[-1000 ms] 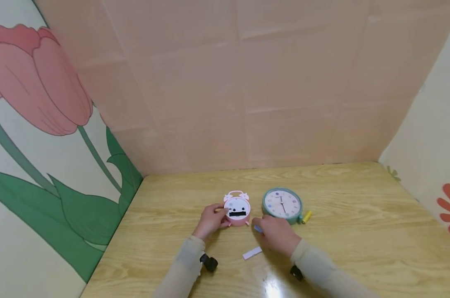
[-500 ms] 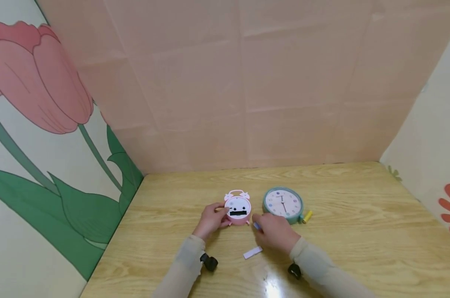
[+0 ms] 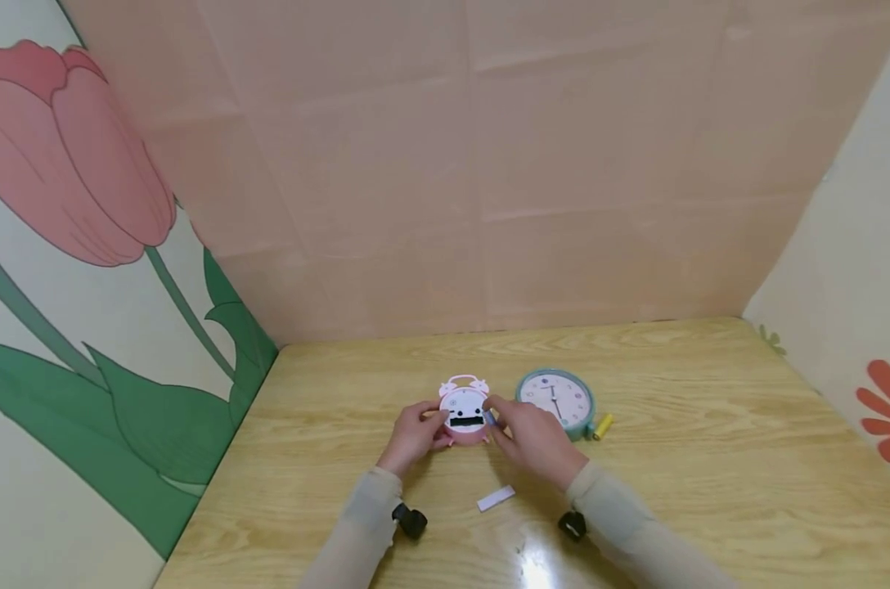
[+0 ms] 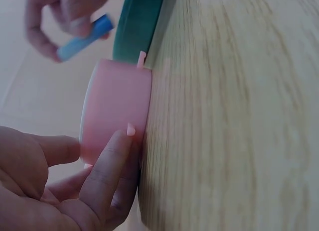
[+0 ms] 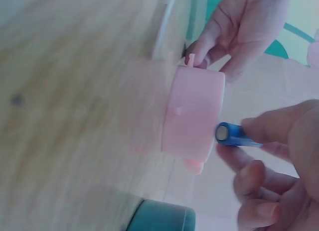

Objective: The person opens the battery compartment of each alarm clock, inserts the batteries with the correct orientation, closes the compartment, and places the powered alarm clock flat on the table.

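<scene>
A pink alarm clock (image 3: 465, 435) lies on the table, its white back up, with two black knobs and a dark open battery slot showing. My left hand (image 3: 411, 438) grips the clock's left side, thumb on the back rim and fingers against its pink side (image 4: 117, 101). Between the right hand's (image 3: 537, 433) thumb and fingers is a blue battery (image 5: 234, 134), held just above the clock's right edge. In the left wrist view the battery (image 4: 85, 38) is tilted and apart from the clock. A white strip (image 3: 496, 498), perhaps the battery cover, lies in front.
A teal round clock (image 3: 591, 409) lies face up just right of the pink one, partly behind the right hand. Beside it is a yellow battery (image 3: 603, 426). The wooden table (image 3: 710, 442) ends at a pink-covered wall at the back.
My right hand has lifted the blue battery from beside the pink clock up and left to its right edge. The left hand still holds the clock in place.
</scene>
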`<move>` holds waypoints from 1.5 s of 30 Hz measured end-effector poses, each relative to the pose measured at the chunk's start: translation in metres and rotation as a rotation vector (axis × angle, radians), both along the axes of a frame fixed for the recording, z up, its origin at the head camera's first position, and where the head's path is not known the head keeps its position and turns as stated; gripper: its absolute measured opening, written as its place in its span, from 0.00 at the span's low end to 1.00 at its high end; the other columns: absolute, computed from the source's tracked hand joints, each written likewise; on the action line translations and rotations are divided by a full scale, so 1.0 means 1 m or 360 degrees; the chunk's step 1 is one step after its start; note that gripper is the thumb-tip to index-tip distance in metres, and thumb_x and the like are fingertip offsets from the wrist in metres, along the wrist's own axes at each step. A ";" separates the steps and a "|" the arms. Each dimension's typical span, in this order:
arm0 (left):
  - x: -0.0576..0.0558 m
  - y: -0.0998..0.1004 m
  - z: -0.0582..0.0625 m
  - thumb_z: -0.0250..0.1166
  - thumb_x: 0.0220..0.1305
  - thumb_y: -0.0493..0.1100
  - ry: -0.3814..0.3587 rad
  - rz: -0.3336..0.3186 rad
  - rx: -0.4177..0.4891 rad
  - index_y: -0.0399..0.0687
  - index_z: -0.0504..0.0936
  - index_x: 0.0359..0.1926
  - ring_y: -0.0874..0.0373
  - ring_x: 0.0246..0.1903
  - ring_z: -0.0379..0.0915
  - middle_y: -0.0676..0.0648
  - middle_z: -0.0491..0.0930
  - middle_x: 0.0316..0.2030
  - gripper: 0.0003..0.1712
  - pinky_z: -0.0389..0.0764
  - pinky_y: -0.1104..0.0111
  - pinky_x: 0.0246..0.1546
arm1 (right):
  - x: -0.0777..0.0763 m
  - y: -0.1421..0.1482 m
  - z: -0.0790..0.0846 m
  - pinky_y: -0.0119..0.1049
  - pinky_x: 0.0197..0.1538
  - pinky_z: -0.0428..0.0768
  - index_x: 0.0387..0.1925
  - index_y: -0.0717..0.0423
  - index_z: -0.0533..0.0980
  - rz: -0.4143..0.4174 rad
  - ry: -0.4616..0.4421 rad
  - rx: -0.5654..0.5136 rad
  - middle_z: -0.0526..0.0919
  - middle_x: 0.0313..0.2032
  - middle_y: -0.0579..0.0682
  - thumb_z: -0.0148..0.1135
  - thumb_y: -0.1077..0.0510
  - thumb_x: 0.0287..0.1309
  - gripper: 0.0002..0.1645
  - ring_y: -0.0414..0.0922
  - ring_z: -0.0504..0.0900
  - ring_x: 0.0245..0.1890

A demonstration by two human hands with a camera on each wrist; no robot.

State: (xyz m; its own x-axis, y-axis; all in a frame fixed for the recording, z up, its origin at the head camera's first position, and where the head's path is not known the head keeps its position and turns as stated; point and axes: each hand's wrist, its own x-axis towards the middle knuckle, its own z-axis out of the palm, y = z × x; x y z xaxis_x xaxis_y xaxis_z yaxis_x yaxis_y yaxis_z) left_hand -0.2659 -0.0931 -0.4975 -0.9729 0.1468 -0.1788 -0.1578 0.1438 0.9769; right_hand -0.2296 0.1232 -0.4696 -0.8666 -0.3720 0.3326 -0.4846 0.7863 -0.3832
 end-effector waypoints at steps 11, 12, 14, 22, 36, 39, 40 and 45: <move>0.008 0.006 -0.002 0.58 0.73 0.37 0.0080 -0.0089 -0.0006 0.28 0.74 0.61 0.58 0.24 0.81 0.37 0.83 0.32 0.21 0.90 0.65 0.32 | -0.009 -0.015 0.008 0.32 0.25 0.78 0.47 0.47 0.80 0.0049 0.0131 -0.0133 0.88 0.34 0.45 0.69 0.60 0.60 0.14 0.40 0.81 0.27; 0.008 0.007 -0.003 0.58 0.73 0.37 0.0079 -0.0084 0.0000 0.28 0.74 0.62 0.58 0.24 0.81 0.37 0.83 0.32 0.21 0.90 0.65 0.32 | -0.010 -0.016 0.006 0.31 0.24 0.77 0.47 0.47 0.79 0.0055 0.0127 -0.0119 0.87 0.33 0.44 0.69 0.60 0.61 0.13 0.39 0.80 0.27; 0.008 0.006 -0.004 0.58 0.73 0.37 0.0080 -0.0080 0.0005 0.28 0.74 0.62 0.58 0.24 0.81 0.37 0.83 0.32 0.21 0.90 0.64 0.32 | -0.012 -0.017 0.003 0.31 0.23 0.76 0.46 0.46 0.79 0.0064 0.0128 -0.0086 0.87 0.32 0.43 0.69 0.59 0.61 0.12 0.39 0.79 0.26; 0.009 0.007 -0.004 0.58 0.73 0.37 0.0075 -0.0090 0.0039 0.27 0.74 0.61 0.59 0.25 0.80 0.38 0.82 0.31 0.20 0.90 0.65 0.33 | -0.012 -0.021 -0.003 0.33 0.25 0.78 0.45 0.45 0.79 0.0100 0.0141 0.0001 0.84 0.32 0.42 0.70 0.60 0.59 0.14 0.39 0.78 0.27; 0.008 0.005 -0.002 0.57 0.73 0.36 0.0035 -0.0095 0.0063 0.27 0.75 0.58 0.58 0.25 0.80 0.41 0.81 0.30 0.18 0.90 0.65 0.34 | -0.015 -0.027 -0.003 0.39 0.39 0.85 0.47 0.50 0.81 0.0243 0.0092 0.0119 0.80 0.41 0.46 0.68 0.65 0.59 0.15 0.43 0.80 0.36; 0.009 0.004 -0.002 0.57 0.73 0.36 0.0034 -0.0100 0.0069 0.27 0.74 0.59 0.58 0.25 0.80 0.40 0.81 0.31 0.19 0.90 0.64 0.35 | -0.015 -0.028 -0.003 0.39 0.41 0.86 0.47 0.49 0.82 0.0262 0.0056 0.0131 0.80 0.43 0.46 0.68 0.64 0.61 0.13 0.43 0.82 0.39; 0.009 0.004 -0.002 0.57 0.73 0.37 0.0030 -0.0101 0.0072 0.27 0.74 0.59 0.58 0.25 0.80 0.40 0.81 0.32 0.19 0.90 0.64 0.35 | -0.015 -0.028 -0.002 0.38 0.42 0.86 0.47 0.49 0.82 0.0269 0.0039 0.0134 0.80 0.44 0.46 0.67 0.65 0.61 0.13 0.43 0.82 0.40; 0.009 0.004 -0.001 0.57 0.74 0.37 0.0014 -0.0105 0.0095 0.27 0.73 0.60 0.58 0.25 0.80 0.39 0.82 0.33 0.20 0.90 0.64 0.36 | -0.014 -0.030 0.000 0.32 0.38 0.84 0.47 0.48 0.85 0.0286 -0.0014 0.0203 0.79 0.41 0.45 0.67 0.64 0.62 0.13 0.40 0.80 0.37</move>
State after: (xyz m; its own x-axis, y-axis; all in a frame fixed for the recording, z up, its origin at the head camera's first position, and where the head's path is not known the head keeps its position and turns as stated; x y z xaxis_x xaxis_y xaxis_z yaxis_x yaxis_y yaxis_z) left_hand -0.2566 -0.0889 -0.4987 -0.9622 0.2205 -0.1595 -0.1415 0.0953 0.9853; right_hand -0.2436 0.0934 -0.4694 -0.7853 -0.5594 0.2655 -0.6184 0.7300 -0.2910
